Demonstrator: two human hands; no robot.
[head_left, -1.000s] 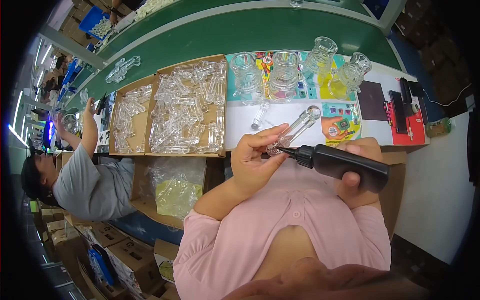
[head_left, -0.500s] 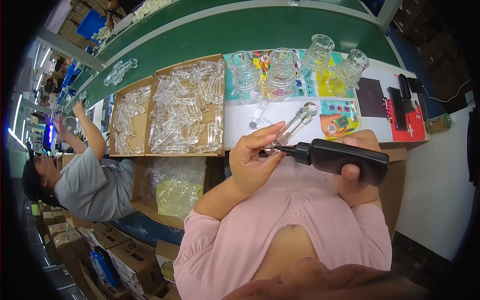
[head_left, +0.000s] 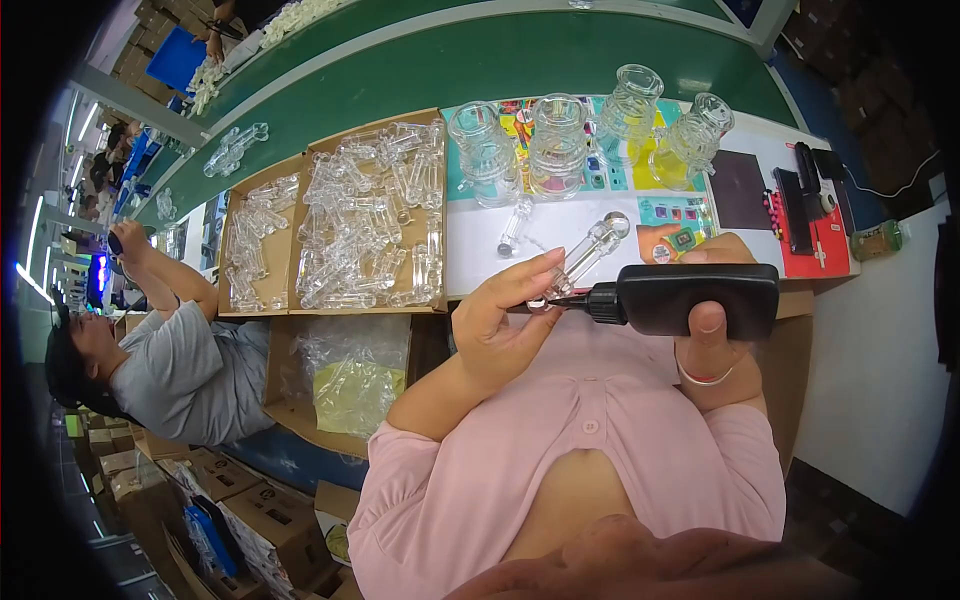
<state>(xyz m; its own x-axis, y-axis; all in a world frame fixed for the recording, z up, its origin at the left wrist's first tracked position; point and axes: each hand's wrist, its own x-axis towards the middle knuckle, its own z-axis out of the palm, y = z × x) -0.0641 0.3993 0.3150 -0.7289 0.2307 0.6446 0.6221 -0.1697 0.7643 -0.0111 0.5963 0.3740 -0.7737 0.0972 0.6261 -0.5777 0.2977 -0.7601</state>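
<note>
Between the fingertips of my left hand (head_left: 497, 325) is a clear glass tube piece (head_left: 592, 250) with a rounded bulb at its far end. It tilts up and to the right. My right hand (head_left: 712, 335) is wrapped round a flat black squeeze bottle (head_left: 665, 296) with a ribbed collar and thin nozzle. The nozzle tip meets the near end of the tube piece by my left fingers; whether any liquid comes out cannot be made out. Beyond my hands, another small glass tube (head_left: 514, 226) lies on the white paper.
Several clear glass vessels (head_left: 557, 150) stand at the back of the table. Cardboard trays (head_left: 441, 130) of glass pieces lie to the left. A dark phone (head_left: 793, 212) is at the right, near a lidded jar (head_left: 876, 244). A co-worker (head_left: 185, 365) sits at the left.
My right hand has turned the bottle flatter and nearly level, its nozzle still at the tube piece. My left hand shifted slightly left. The co-worker's hands moved and now hold a dark object.
</note>
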